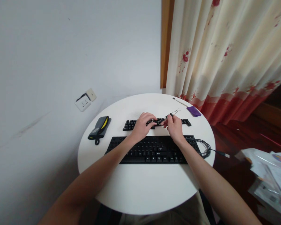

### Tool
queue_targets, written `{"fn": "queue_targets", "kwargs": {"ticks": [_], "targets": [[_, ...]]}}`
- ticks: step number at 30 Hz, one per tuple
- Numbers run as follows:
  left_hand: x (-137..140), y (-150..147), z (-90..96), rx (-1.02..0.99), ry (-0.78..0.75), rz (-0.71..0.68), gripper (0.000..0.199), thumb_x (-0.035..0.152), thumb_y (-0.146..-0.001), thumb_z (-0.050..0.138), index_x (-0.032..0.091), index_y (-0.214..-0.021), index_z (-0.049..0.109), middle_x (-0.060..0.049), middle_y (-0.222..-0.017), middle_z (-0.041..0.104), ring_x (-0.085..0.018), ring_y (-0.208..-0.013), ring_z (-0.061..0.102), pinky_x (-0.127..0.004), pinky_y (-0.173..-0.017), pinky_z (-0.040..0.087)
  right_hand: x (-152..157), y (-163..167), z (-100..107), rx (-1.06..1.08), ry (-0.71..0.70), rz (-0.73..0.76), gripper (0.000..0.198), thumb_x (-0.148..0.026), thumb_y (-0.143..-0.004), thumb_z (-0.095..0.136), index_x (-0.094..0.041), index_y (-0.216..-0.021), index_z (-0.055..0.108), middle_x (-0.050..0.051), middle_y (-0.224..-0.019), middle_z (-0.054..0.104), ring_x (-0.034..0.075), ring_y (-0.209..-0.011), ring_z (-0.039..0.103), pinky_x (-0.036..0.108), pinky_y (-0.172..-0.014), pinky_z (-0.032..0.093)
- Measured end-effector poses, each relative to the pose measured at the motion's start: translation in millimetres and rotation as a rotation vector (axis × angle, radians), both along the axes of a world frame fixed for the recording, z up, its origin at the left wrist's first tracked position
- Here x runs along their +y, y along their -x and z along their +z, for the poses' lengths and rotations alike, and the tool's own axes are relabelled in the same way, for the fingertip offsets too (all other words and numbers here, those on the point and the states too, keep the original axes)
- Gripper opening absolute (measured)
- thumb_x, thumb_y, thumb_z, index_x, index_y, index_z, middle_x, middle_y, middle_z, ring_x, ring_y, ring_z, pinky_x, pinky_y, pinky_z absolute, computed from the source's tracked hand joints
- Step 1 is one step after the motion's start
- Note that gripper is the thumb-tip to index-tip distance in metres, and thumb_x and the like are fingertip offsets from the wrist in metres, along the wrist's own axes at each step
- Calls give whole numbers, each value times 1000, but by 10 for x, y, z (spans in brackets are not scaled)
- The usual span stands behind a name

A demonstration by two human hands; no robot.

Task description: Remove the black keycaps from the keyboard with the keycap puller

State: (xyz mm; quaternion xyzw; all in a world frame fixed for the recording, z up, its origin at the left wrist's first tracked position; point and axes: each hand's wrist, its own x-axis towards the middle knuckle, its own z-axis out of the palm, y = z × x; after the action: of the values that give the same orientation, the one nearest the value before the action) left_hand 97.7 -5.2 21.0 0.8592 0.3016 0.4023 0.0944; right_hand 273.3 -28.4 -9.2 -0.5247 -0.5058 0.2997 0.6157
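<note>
My right hand point(174, 125) is closed around the black handle of a wire keycap puller point(170, 115), whose thin metal wires point up and to the right. Close beside it, my left hand point(142, 125) has its thumb and fingers bent together over the rows of loose black keycaps point(130, 124). What its fingertips pinch is small and dark, and I cannot make it out. Both hands partly hide the keycap rows, which lie behind the black keyboard point(152, 150). My forearms cross over the keyboard's two ends.
A grey pouch with a yellow edge point(99, 128) lies at the left of the round white table point(150, 187). A purple cloth point(193, 111) and a thin brush point(179, 102) lie back right. The keyboard's coiled cable point(207, 150) hangs past the right edge. Wall and curtain stand behind.
</note>
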Motion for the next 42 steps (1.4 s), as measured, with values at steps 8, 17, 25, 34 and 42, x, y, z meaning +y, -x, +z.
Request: {"fn": "queue_targets", "kwargs": {"ticks": [8, 17, 25, 34, 42], "targets": [[268, -212, -106, 320, 127, 15, 13, 23, -80, 75, 21, -93, 72, -2, -92, 73, -21, -90, 60, -32, -85, 45, -25, -53, 72, 64, -107, -189, 39, -45, -97, 42, -20, -69, 52, 6, -62, 68, 15, -49, 58, 28, -56, 46], [276, -222, -407, 500, 102, 79, 10, 25, -77, 76, 22, -87, 76, -4, -83, 68, -23, -88, 57, -34, -83, 45, -13, -65, 71, 62, -163, -235, 39, -43, -98, 42, -19, -69, 55, 1, -58, 65, 13, -49, 54, 26, -55, 43], [312, -189, -514, 355, 70, 172, 12, 26, -72, 82, 23, -82, 76, -5, -99, 54, -24, -99, 48, -36, -91, 45, -12, -51, 47, 18, -156, -227, 40, -40, -99, 41, -19, -68, 56, 0, -56, 61, 14, -51, 55, 27, -57, 43], [320, -196, -540, 331, 84, 246, 24, 24, -71, 80, 22, -93, 72, -6, -108, 52, -26, -103, 46, -41, -97, 43, -10, -41, 25, 2, -174, -203, 41, -39, -99, 41, -19, -67, 57, 1, -58, 62, 14, -53, 54, 27, -58, 43], [325, -194, -542, 333, 87, 293, 44, 21, -71, 78, 24, -113, 65, -7, -114, 50, -29, -110, 45, -43, -101, 41, -25, -32, 44, 5, -197, -187, 40, -39, -97, 44, -19, -64, 57, 2, -60, 64, 15, -56, 55, 27, -60, 43]]}}
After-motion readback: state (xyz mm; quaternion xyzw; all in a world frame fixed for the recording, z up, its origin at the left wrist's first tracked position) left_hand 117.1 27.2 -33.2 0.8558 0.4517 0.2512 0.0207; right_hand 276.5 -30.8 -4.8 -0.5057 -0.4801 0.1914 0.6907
